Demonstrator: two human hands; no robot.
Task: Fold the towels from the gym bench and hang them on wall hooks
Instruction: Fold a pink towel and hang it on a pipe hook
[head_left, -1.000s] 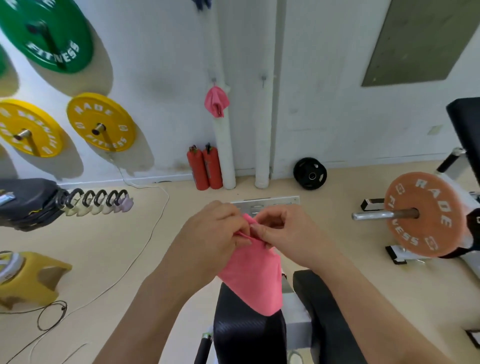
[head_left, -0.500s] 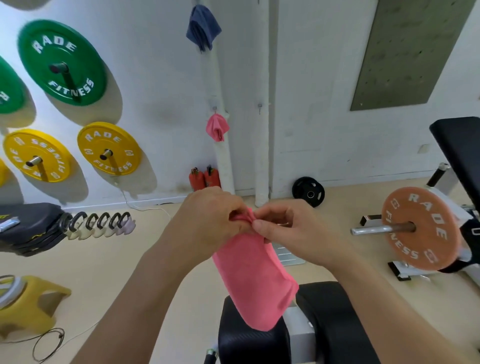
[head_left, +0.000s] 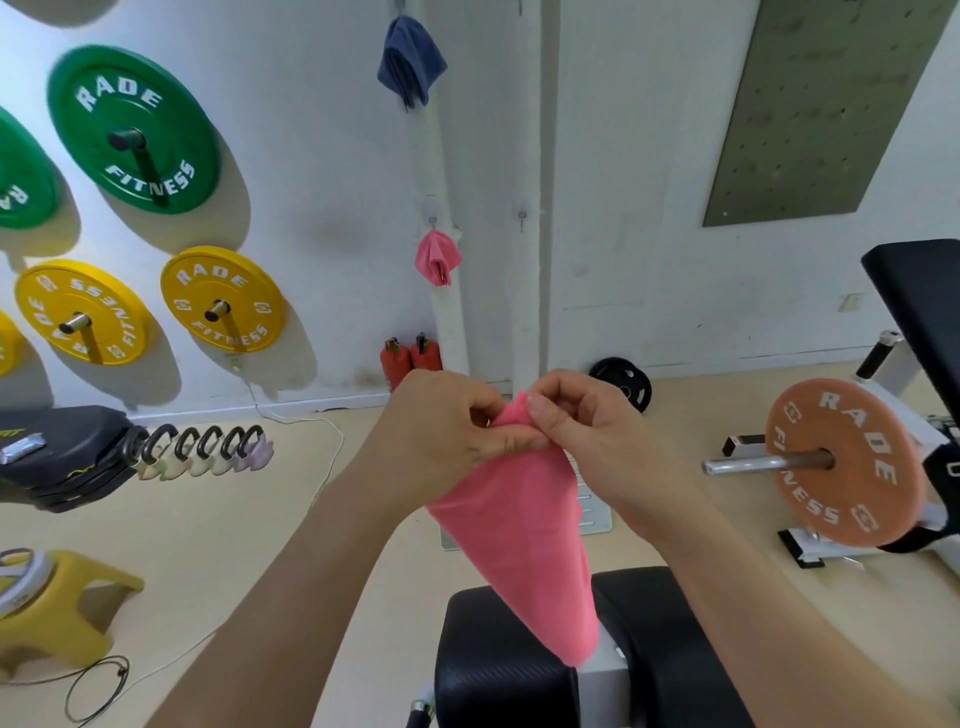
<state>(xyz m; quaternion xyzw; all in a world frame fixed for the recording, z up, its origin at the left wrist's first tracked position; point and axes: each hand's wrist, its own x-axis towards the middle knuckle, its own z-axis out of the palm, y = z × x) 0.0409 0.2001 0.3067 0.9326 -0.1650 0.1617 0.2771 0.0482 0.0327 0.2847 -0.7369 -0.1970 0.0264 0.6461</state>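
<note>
My left hand (head_left: 447, 431) and right hand (head_left: 587, 431) both pinch the pink towel (head_left: 524, 545), raised higher now; bare hook (head_left: 521, 214) upper centre looks next.

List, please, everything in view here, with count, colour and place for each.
held towel: 1, pink, hanging over the bench
hung towels: 2, blue high on the wall, pink lower down
free hook: 1, metal, right of the hung pink towel
bench: 1, black, bottom centre
green plates: 2, wall, upper left
yellow plates: 3, wall, left
orange plate: 1, on a bar, right
black plate: 1, floor by the wall
canisters: 2, red, floor by the wall
stool: 1, yellow, lower left
left-hand grip: pinches the held towel's top
right-hand grip: pinches the same top
</note>
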